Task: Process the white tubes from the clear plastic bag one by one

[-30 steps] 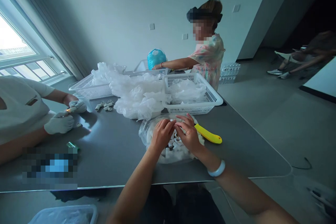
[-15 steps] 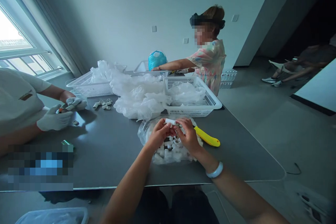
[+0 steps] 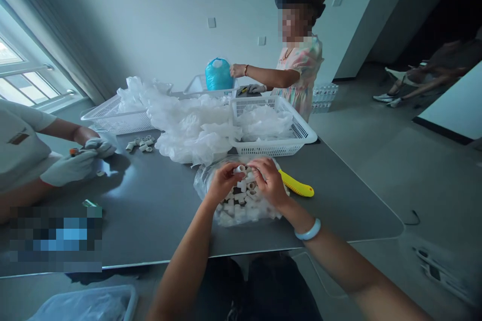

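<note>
A white plastic pipe fitting (image 3: 239, 169) is pinched in the fingers of my left hand (image 3: 222, 183), its open end turned toward me. Just to its right hovers my right hand (image 3: 270, 183), fingers bent and thumb apart from them, with nothing visible in its grasp. Under both hands lies a spread clear plastic bag (image 3: 203, 180) with several white pipe fittings (image 3: 241, 198) on it. A yellow-handled tool (image 3: 299, 185) rests on the table at the right of the bag; its other end is hidden behind my right hand.
Beyond the bag stand a white basket (image 3: 276, 149) and a heap of clear plastic bags (image 3: 196, 130). A gloved co-worker (image 3: 68, 168) handles a tool at left, near a small pile of fittings (image 3: 141, 144). Another person (image 3: 297, 70) stands across the table by a blue bag (image 3: 219, 76).
The fitting has turned from lying sideways between both hands to end-on in my left hand. My right hand has come away from it. Across the table, the person's bare hand has lifted beside the blue bag.
</note>
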Tool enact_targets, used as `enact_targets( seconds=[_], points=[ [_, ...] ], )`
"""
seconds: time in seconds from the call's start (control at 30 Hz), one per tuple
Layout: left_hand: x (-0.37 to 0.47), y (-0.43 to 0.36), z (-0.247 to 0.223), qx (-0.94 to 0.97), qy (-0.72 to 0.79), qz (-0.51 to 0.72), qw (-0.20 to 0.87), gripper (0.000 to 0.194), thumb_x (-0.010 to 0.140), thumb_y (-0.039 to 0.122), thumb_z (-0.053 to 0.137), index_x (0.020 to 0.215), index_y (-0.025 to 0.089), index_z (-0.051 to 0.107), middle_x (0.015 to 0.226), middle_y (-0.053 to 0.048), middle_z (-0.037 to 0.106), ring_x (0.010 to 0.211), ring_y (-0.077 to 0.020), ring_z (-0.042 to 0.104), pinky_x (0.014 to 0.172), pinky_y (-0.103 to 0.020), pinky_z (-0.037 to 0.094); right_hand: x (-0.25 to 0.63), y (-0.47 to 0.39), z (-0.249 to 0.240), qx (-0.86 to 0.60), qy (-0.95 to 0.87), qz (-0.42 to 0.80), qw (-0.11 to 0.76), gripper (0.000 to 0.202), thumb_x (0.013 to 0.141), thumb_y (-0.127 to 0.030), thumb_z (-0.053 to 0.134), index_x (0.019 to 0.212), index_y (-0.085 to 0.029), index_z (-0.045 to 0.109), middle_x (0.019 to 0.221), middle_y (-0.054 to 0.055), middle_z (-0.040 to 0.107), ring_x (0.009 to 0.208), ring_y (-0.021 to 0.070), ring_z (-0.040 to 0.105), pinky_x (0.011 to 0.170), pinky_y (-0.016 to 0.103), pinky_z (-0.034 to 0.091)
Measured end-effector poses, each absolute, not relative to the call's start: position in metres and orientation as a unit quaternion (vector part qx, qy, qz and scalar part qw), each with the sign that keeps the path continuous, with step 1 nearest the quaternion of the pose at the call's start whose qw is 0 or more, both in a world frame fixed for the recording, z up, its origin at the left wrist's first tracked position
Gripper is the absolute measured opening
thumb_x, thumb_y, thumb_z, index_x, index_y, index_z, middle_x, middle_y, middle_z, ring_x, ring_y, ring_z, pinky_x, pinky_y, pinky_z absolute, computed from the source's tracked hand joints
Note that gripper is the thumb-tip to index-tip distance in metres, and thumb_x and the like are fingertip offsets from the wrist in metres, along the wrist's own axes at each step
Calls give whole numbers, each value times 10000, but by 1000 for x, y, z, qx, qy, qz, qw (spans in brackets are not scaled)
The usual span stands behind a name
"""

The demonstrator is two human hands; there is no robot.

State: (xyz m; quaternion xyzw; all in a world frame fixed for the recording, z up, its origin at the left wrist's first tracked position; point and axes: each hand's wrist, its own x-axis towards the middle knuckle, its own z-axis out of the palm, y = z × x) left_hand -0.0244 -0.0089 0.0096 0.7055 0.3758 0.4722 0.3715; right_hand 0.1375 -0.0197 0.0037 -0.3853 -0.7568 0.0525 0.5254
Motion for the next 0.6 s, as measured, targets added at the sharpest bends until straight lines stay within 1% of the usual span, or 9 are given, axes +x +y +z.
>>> enact_targets(
  seconds=[0.1, 0.2, 0.3, 0.37, 0.47, 0.53, 0.6],
  points=[
    [-26, -9, 11, 706, 371, 468, 381, 248, 781, 332, 607, 978, 184, 632, 821, -35, 654, 696, -141, 615, 604, -251, 533, 140, -21, 5, -371, -772, 39, 515, 259, 889, -169, 370, 1008, -280, 572, 1004, 48, 581, 986, 199, 530, 854, 393, 453],
    [-27, -8, 11, 733, 354, 462, 352, 232, 791, 307, 599, 984, 183, 638, 828, -39, 654, 689, -136, 608, 582, -239, 519, 142, -21, 4, -364, -788, 19, 495, 322, 878, -130, 344, 989, -299, 595, 1071, 51, 552, 1059, 211, 494, 881, 422, 446],
    [-28, -9, 14, 760, 336, 454, 323, 221, 803, 293, 590, 981, 176, 646, 865, -65, 649, 711, -144, 613, 580, -241, 510, 143, -21, 3, -354, -809, -7, 469, 318, 879, -120, 348, 947, -285, 612, 1133, 56, 538, 1125, 223, 449, 938, 465, 421],
    [-27, -10, 15, 781, 328, 441, 297, 195, 806, 273, 590, 963, 177, 654, 891, -75, 646, 767, -158, 624, 631, -260, 518, 142, -20, 3, -343, -824, -14, 450, 309, 880, -111, 346, 895, -259, 617, 1193, 63, 520, 1175, 225, 412, 966, 467, 412],
    [-25, -13, 14, 802, 337, 447, 208, 153, 814, 227, 578, 940, 198, 659, 896, -61, 644, 837, -163, 626, 727, -289, 518, 139, -19, 0, -337, -836, 9, 433, 314, 877, -97, 330, 866, -233, 613, 1308, 67, 458, 1265, 224, 337, 993, 461, 404],
    [-23, -14, 12, 804, 351, 461, 132, 158, 825, 191, 551, 946, 205, 651, 891, -52, 645, 853, -157, 623, 749, -291, 511, 136, -18, -4, -342, -829, 43, 440, 314, 867, -95, 328, 923, -223, 609, 1366, 73, 409, 1304, 226, 299, 1020, 482, 375],
    [-20, -14, 7, 809, 365, 458, 57, 175, 831, 155, 527, 953, 204, 643, 881, -47, 649, 842, -154, 620, 744, -289, 502, 133, -17, -8, -352, -816, 94, 448, 304, 859, -111, 346, 982, -213, 605, 1387, 87, 393, 1310, 227, 307, 1036, 487, 355]
  ],
)
